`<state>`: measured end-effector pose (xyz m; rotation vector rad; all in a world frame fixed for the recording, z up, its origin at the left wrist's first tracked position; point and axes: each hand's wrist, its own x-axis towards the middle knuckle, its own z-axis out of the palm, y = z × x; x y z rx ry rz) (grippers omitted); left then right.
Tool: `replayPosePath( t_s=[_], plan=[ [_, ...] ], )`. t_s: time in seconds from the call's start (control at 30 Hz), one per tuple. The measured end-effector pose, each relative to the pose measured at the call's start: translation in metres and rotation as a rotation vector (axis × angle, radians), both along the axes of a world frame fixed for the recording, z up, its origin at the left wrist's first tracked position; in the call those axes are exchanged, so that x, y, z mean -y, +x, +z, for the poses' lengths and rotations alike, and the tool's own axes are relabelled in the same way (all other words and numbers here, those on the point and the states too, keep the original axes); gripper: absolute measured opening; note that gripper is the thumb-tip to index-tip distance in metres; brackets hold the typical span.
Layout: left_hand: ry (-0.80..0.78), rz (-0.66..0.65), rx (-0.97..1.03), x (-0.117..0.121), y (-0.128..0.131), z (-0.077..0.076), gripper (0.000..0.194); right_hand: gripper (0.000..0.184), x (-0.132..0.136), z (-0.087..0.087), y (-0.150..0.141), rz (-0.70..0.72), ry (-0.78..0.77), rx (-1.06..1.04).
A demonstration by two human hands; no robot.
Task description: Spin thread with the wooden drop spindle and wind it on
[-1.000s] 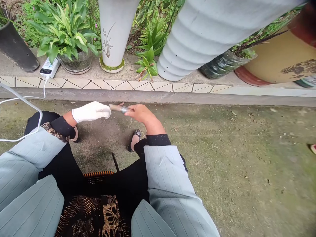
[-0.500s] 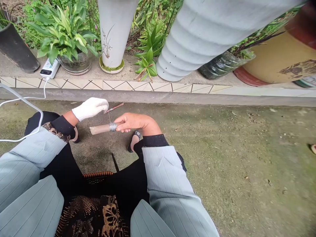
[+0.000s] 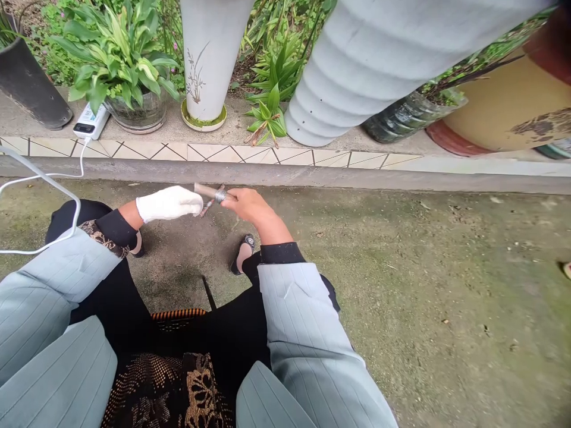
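Observation:
My left hand [image 3: 170,203], in a white knitted glove, is closed around one end of a thin reddish rod [image 3: 207,207]. My bare right hand [image 3: 248,205] grips a thicker, pale brown stick [image 3: 204,189], which points left toward the glove. Silvery wire [image 3: 220,195] is wound in a coil around that stick, just beside my right fingers. Stick and rod cross close together between my hands; whether they touch I cannot tell. The strand of wire between them is not clear now.
A low tiled ledge [image 3: 250,153] runs ahead, with a potted leafy plant [image 3: 138,110], a tall white pot [image 3: 209,65] and a large ribbed pot [image 3: 357,71]. A white power bank [image 3: 91,122] with a white cable [image 3: 66,202] lies at left. Below me is concrete ground [image 3: 423,285].
My right hand has swung up and away with the stick, its wire coil now farther forward. My left hand has shifted slightly right and down, and the thin rod now crosses the stick.

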<state>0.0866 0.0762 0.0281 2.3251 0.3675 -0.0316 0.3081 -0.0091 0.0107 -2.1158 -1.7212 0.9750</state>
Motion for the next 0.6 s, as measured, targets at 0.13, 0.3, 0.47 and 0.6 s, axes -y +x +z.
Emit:
replayPosePath(
  t_s=[0.13,0.3,0.47,0.6],
  plan=[
    [0.065,0.041,0.000,-0.007,-0.004,-0.005,0.030,0.017,0.007,0.010,-0.009,0.446,-0.356,-0.223],
    [-0.076,0.126,0.050,-0.004,-0.002,-0.003,0.031,0.027,0.014,0.027,-0.004,0.449,-0.260,-0.692],
    [-0.151,0.166,0.065,0.000,-0.001,0.003,0.036,0.034,0.013,0.034,0.013,-0.169,0.332,-0.837],
    [-0.146,0.015,0.017,0.003,0.000,0.008,0.037,0.029,0.004,0.016,0.023,-0.378,0.318,-0.568]
  ],
)
